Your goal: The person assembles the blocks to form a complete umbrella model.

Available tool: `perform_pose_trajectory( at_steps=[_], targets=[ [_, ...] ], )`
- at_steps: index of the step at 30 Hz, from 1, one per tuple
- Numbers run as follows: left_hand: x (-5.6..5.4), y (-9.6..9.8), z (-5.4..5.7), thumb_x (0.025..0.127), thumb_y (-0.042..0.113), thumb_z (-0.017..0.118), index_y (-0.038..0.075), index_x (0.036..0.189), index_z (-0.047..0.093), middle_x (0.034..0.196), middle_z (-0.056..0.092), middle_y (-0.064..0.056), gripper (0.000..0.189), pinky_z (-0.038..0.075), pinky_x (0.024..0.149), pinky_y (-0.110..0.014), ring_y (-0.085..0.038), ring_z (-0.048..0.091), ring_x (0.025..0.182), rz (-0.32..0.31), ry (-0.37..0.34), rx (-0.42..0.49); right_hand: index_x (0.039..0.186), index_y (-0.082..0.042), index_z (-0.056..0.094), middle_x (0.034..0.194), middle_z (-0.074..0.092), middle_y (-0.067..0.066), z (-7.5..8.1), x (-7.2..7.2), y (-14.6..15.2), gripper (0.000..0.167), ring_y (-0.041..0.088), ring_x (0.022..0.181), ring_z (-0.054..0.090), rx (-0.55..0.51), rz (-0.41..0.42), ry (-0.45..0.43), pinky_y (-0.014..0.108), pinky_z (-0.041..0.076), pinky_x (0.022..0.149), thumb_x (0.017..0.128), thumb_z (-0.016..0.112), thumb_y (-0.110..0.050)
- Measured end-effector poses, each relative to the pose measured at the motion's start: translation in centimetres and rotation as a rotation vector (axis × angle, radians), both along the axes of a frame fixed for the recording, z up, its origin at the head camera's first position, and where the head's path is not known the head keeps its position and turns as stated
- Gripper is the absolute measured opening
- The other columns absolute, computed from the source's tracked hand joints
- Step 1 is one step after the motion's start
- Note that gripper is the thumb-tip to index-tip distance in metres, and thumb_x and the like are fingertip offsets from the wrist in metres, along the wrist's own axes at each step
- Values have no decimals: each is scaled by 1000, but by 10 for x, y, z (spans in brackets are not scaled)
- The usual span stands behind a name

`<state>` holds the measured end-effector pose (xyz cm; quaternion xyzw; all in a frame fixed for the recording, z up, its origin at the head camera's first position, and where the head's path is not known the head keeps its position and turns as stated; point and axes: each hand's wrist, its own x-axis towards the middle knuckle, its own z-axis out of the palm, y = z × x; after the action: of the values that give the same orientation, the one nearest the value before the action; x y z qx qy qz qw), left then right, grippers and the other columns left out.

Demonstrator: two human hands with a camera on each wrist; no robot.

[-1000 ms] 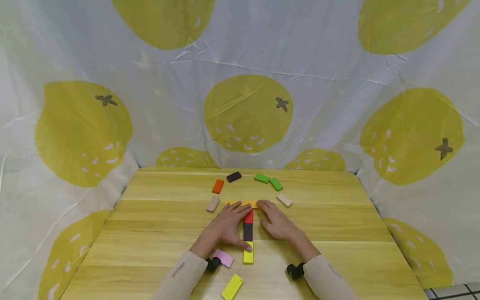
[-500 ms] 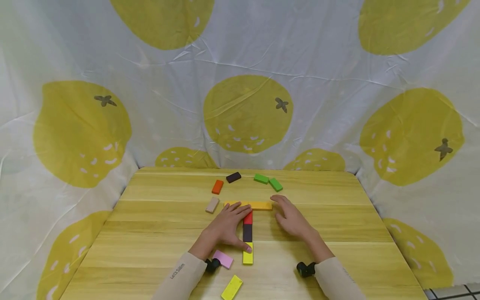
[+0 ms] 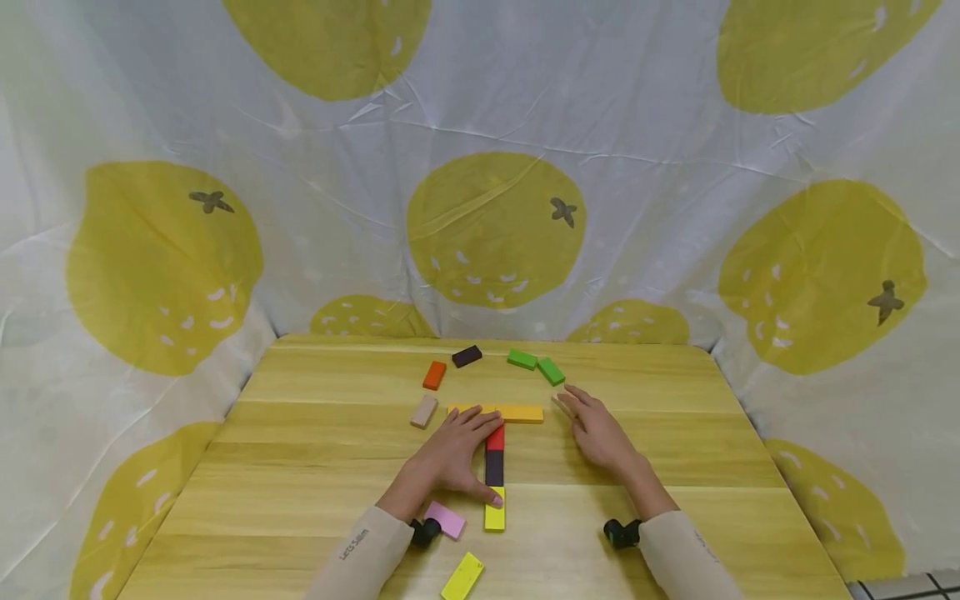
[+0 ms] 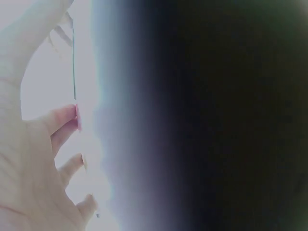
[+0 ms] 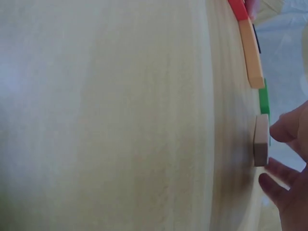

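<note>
A row of blocks runs away from the person in the head view: a yellow block, a black block and a red block. Across its far end lie orange blocks. My left hand is spread over the row, thumb on the yellow block and fingertips at the red and orange ones, partly covering them. My right hand reaches over a beige block, mostly hidden in the head view. In the right wrist view the thumb and fingers are spread close about that block.
Beyond the hands lie a second beige block, an orange-red block, a dark block and two green blocks. Nearer the person are a pink block and a loose yellow block. A lemon-print curtain hangs behind the table.
My right hand has left the orange block and moved right to the beige block, which it now mostly covers. My left hand has stayed in place on the row.
</note>
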<state>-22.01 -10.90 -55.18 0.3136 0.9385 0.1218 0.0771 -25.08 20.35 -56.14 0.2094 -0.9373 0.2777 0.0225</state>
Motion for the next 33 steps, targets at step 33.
perform_pose_trajectory(
  at_steps=[33],
  targets=[
    [0,2,1,60,91,72,24,164,29,170,28,6,131,16,129,-58,-28,20,159,7,-20,-4,127,3,69,149,52,28,-4,-10,-12,29,48,135,53,-98,-30,5,60,47,110,103,64,-12]
  ],
)
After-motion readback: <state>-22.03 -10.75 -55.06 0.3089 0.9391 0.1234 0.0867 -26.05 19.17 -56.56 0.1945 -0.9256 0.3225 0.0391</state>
